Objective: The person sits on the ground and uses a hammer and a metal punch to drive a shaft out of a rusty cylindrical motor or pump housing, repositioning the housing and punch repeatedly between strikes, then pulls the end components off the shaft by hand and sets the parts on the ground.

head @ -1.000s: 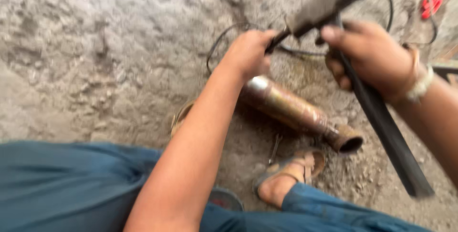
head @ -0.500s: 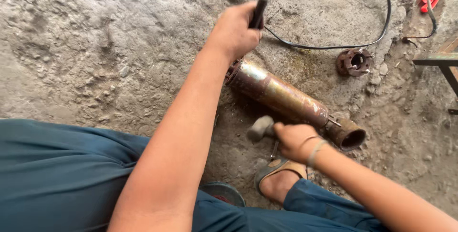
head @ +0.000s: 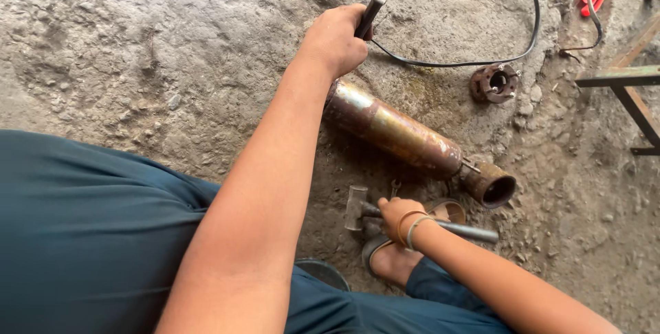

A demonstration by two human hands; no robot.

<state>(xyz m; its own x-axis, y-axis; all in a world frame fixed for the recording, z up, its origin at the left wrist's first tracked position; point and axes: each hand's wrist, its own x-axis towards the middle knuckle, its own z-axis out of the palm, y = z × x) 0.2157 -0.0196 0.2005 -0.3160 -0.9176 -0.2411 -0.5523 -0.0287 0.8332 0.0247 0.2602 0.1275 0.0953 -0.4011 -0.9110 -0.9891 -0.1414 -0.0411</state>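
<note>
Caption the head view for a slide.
Left hand grips a dark tool handle at a rusty cylinder's end; right hand rests on a hammer.

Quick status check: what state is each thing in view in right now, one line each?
Left hand: fingers closed around a dark tool handle, above the cylinder's end.
Right hand: gripping the hammer, head down at the ground.
Rusty metal cylinder: lying on its side, near end open.
Round flange: loose on the ground, apart.
Black cable: slack.
</note>
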